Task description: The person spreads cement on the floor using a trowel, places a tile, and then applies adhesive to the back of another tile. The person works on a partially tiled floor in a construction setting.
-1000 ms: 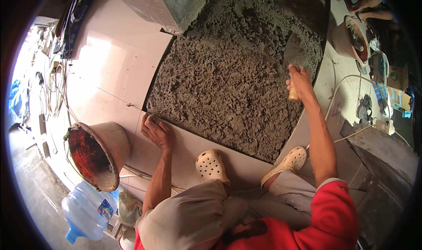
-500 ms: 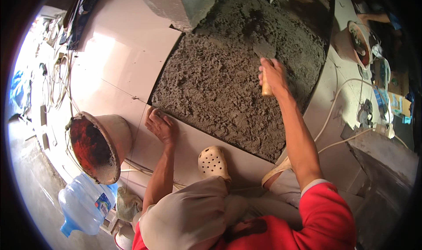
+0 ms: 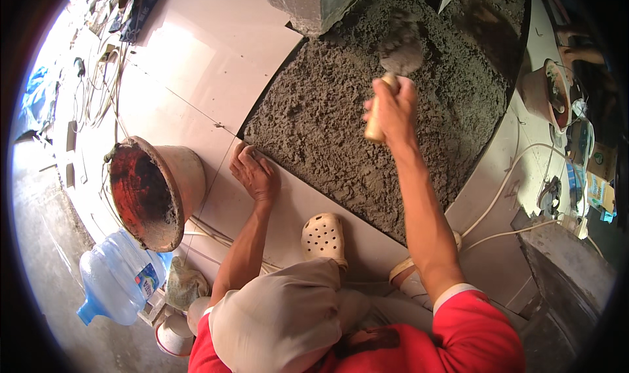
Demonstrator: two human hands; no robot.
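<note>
My right hand is wrapped round the pale wooden handle of a trowel. The trowel's grey blade, smeared by motion, is over a broad bed of rough, dark grey wet mortar. I cannot make out whether mortar lies on the blade. My left hand rests on a pale floor tile, its fingers loosely bent near the corner of the mortar bed and holding nothing.
A bucket, stained red and dark inside, lies tipped at left beside a clear blue water jug. Another bucket and cables are at right. A concrete block borders the mortar's far side. My clog is on the tile.
My right hand and the trowel have shifted slightly left and away over the mortar, and the handle now slants. My left hand stays on the tile. The whole view has shifted a little.
</note>
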